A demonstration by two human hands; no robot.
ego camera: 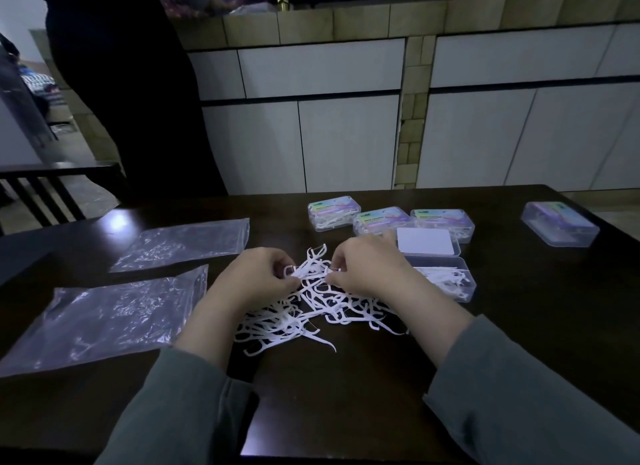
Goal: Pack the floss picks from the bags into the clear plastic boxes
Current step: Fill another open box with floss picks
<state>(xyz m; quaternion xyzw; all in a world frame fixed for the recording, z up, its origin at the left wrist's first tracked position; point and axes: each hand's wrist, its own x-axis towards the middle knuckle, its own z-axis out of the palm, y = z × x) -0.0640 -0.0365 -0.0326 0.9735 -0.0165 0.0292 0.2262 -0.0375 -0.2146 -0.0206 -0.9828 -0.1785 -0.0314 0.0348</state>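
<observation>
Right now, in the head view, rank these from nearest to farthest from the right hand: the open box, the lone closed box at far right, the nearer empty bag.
1. Open box: just right of the right hand, partly filled with picks.
2. Nearer empty bag: on the left, past the left hand.
3. Lone closed box: far right, at the table's back edge.

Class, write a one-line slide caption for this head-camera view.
Both hands gather floss picks beside an open box.

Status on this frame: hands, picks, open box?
Both hands, left and right, pinching floss picks above the pile. Open box partly filled, beside right hand. Nothing blocking.
</observation>
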